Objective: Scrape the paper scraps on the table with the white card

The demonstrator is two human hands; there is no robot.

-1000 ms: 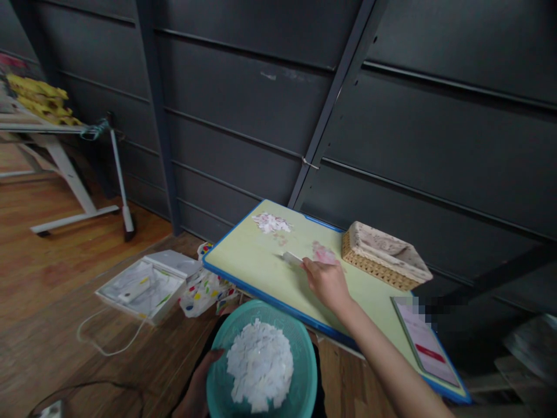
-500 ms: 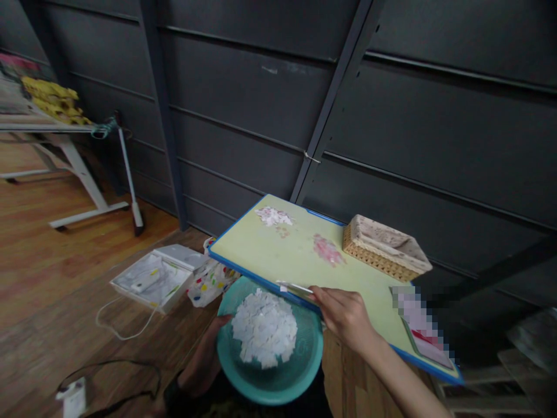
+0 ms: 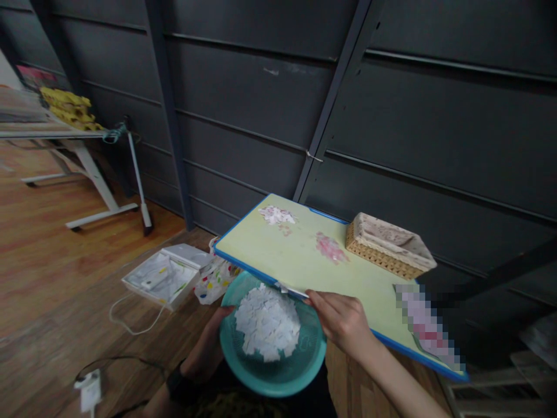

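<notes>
A teal basket (image 3: 278, 386) full of small white paper-like pieces (image 3: 267, 322) rests at my lap, below the near edge of a yellow-green board with a blue rim (image 3: 296, 255). My left hand (image 3: 213, 334) grips the basket's left rim. In my right hand (image 3: 337, 313), closed over the basket's upper right edge, is a thin white tool (image 3: 296, 294) like tweezers, with a small pale piece (image 3: 282, 287) at its tip. On the board lie a pile of pinkish-white bits (image 3: 277, 215) and a patch of pink bits (image 3: 331, 248).
A lined wicker basket (image 3: 389, 247) stands on the board's right part, near a blurred flat item (image 3: 429, 331). On the floor at left are an open white box (image 3: 163, 276), a dotted plastic bag (image 3: 215, 281) and a white plug (image 3: 90, 392). Dark panels rise behind.
The view has shifted slightly, so most things appear a little further right. My right hand and the tool have moved slightly relative to the basket, and the tool's tip is lower.
</notes>
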